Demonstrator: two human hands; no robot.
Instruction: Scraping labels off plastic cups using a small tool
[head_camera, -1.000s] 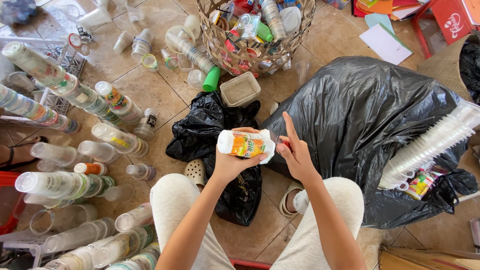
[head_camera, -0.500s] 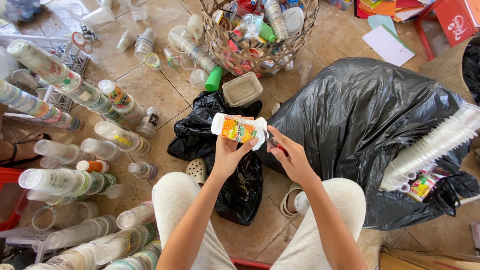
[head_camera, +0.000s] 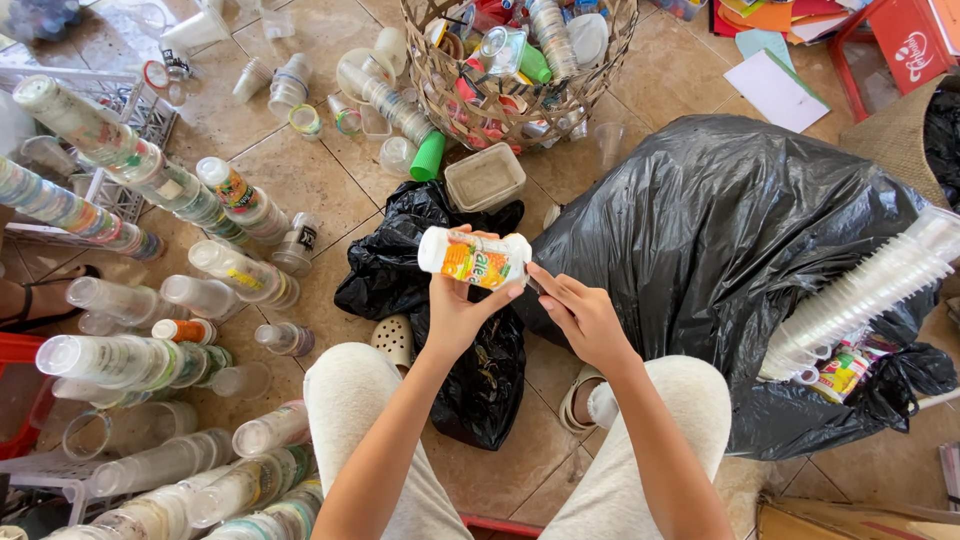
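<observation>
Head view: the left hand (head_camera: 455, 315) grips a small white bottle (head_camera: 475, 258) sideways, so the right hand (head_camera: 585, 320), fingers pinched, can pick at its label end.

- Straight ahead of the left hand (head_camera: 462, 315) and right hand (head_camera: 585, 318), the small black bag (head_camera: 455, 330) covers the floor (head_camera: 300, 180) between the knees; a tray (head_camera: 485, 177) sits just past it.
- Beyond the tray, the wicker basket (head_camera: 520, 75) blocks the far edge, with loose cups (head_camera: 385, 100) crowding its left side.
- To the right, the big black bag (head_camera: 730, 260) rises as a bulky wall, a cup stack (head_camera: 870, 295) lying on it.
- To the left, lying cup stacks (head_camera: 150, 170) fill the floor out to the left edge.
- Bare tile shows in a strip between the left stacks and the small bag, and at the near edge between the bags.
</observation>
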